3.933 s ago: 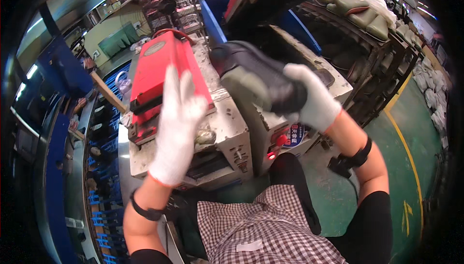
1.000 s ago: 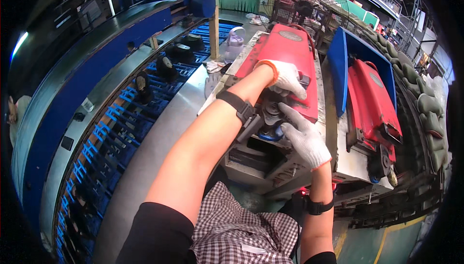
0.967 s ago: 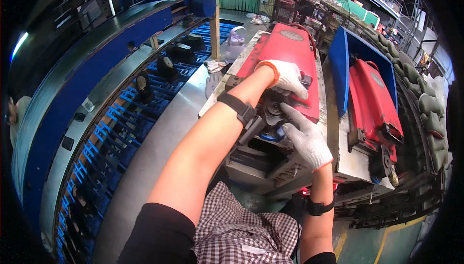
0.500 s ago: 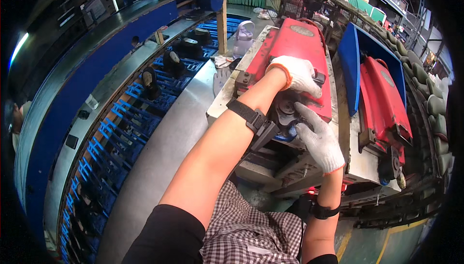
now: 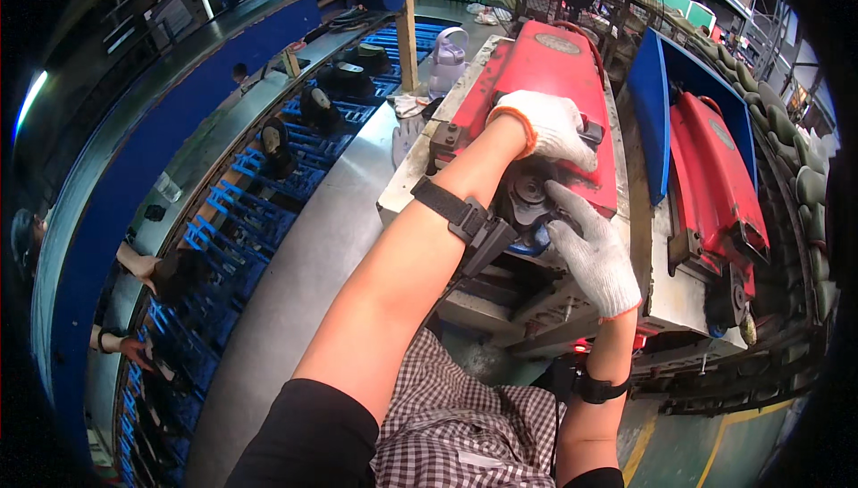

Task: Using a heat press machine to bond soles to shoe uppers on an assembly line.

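Both my hands wear white knit gloves with orange cuffs and work at the front of a red machine [image 5: 550, 68]. My left hand [image 5: 541, 130] bends closed over the machine's front end; whatever lies under its fingers is hidden. Beside those fingers a black block-like part [image 5: 591, 133] sticks out. Below this hand is a dark round metal part [image 5: 527, 191], with a blue piece [image 5: 536, 239] under it. Right of that round part, my right hand [image 5: 590, 251] has its thumb and forefinger spread, the fingertips close to it. Contact there is hard to judge.
At left, blue conveyor racks [image 5: 223, 233] carry dark shoes [image 5: 277, 144]; another person's hand [image 5: 136, 351] reaches in. A lilac bottle [image 5: 449, 63] and a grey glove [image 5: 404, 141] lie near the machine. A second red machine [image 5: 715, 166] stands right, beside hanging greenish pads [image 5: 809, 186].
Another person's arms have come in over the conveyor at the left. My hands keep nearly the same place on the machine; the view has shifted slightly.
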A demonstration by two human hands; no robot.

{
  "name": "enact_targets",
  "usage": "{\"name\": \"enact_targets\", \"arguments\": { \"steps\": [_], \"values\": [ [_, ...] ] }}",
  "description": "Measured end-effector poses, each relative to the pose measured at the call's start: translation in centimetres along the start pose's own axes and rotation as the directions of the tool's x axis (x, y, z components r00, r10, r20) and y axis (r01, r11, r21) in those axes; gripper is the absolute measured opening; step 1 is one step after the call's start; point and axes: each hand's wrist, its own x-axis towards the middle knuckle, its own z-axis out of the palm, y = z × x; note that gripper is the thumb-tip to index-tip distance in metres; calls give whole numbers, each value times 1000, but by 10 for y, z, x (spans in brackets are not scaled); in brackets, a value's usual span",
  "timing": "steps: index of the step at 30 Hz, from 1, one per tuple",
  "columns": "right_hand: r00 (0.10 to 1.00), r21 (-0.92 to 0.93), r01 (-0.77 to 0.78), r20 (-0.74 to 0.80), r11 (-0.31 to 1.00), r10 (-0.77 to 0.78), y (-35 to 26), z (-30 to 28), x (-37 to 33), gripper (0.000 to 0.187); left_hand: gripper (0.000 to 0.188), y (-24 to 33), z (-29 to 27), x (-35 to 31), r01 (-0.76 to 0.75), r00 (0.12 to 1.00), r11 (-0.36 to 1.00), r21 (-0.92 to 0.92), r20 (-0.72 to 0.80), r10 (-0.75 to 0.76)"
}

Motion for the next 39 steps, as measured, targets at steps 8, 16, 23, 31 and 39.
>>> {"name": "enact_targets", "arguments": {
  "steps": [8, 16, 23, 31, 39],
  "values": [
    [1000, -26, 14, -6, 1000, -14, 1, -1, -4, 52, 69, 4, 2, -5, 11, 1000, 1000, -3, -24, -11],
    [995, 162, -95, -3, 982, 96, -5, 1, -1, 49, 58, 4, 0, -3, 19, 999, 998, -55, 42, -16],
    [998, 78, -57, 2, 995, 57, 1, 3, -1, 50, 63, 3, 1, -4, 36, 999, 999, -16, -12, -37],
    [999, 94, -43, -12, 995, 44, 3, 2, -5, 49, 72, 9, -4, -5, 54, 997, 998, 12, 54, -54],
    [995, 95, -98, 8, 991, 98, 0, 2, -2, 48, 72, 6, -3, -3, 53, 997, 999, 12, 48, -53]
  ]
}}
